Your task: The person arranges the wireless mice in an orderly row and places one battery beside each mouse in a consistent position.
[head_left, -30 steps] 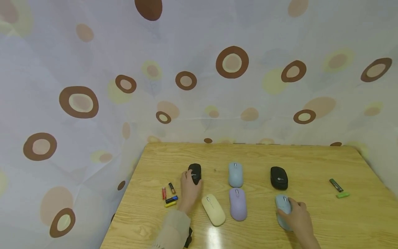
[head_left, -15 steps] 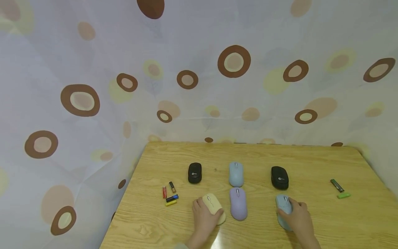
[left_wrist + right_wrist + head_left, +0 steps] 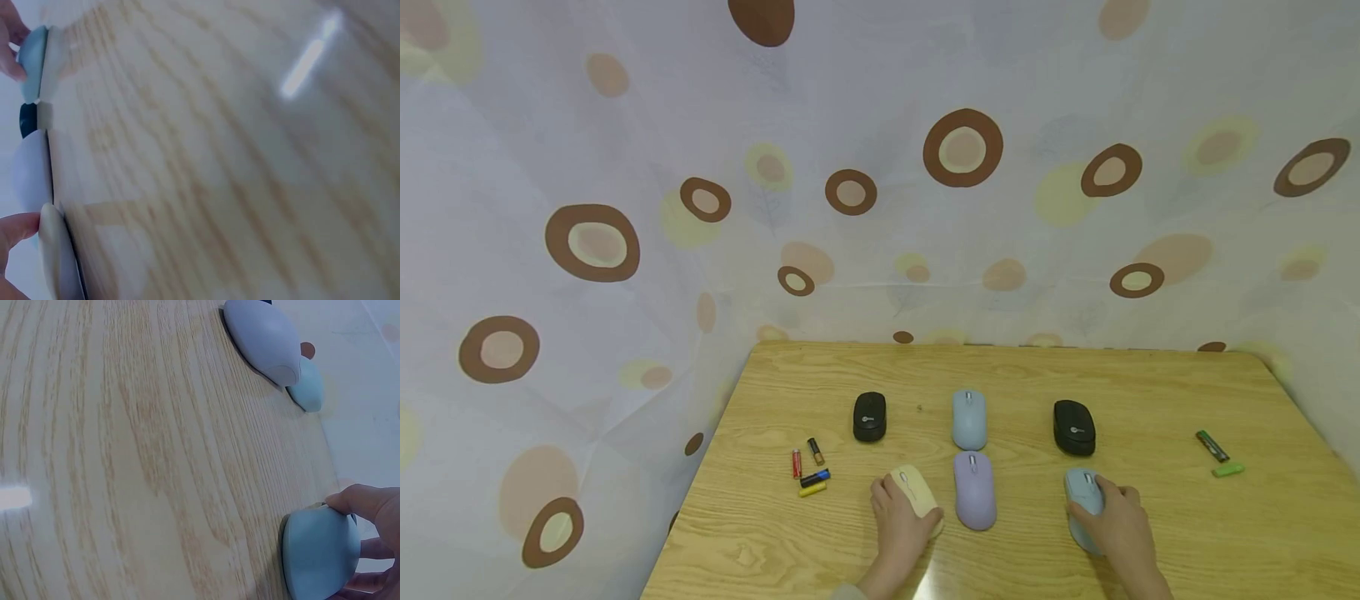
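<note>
Gently is the way, I'd judge, with both hands on a mouse at once. The left hand [image 3: 901, 523] grasps the yellow mouse [image 3: 914, 489], thumb on the side facing the purple mouse [image 3: 975, 493] and fingers along the other. The right hand [image 3: 1123, 527] grips the near blue mouse [image 3: 1081, 487], thumb on its left flank, fingers on its right. Both mice appear to sit flat on the table [image 3: 737, 550]: the yellow one angled, its wheel end leaning left; the near blue one well to the right, just in front of the right black mouse [image 3: 1074, 428].

For shifting or turning either, a light pinch low on the flanks should serve better than a push from above, as the shells look smooth and may slip. Mind the narrow gap by the purple mouse: the left thumb lies on that side, and a swing that way could nudge it towards the far blue mouse [image 3: 969, 421] just beyond. The near blue mouse has little room ahead, so it is best kept from sliding forward. Keep the left wrist's sweep small too, since the loose batteries [image 3: 815, 478] off to the left could roll if brushed
</note>
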Tool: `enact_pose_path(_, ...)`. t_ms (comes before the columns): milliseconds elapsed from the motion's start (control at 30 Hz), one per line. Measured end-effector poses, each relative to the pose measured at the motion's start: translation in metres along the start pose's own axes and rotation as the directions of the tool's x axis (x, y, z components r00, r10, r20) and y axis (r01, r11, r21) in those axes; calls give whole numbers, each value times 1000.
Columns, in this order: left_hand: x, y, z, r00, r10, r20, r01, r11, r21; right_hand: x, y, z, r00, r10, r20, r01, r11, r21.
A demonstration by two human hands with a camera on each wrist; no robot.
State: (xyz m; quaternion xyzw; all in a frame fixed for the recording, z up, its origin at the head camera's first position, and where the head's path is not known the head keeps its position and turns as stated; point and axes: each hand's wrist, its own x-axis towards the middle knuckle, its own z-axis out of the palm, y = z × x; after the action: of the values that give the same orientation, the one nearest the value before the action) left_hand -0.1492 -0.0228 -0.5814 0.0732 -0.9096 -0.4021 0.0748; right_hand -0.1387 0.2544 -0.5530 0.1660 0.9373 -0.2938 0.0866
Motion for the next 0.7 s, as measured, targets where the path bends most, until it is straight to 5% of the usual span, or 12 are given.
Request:
enact_pose_path(300, 14, -6, -6, 996, -9, 89, 13, 999, -47, 0, 0, 1, 1000, 9, -3, -9, 1000, -1)
enact_pose_path(700, 41, -31, -33, 964, 37, 264, -21, 998, -64, 0, 1, 2, 1000, 1, -2, -1, 1000, -5)
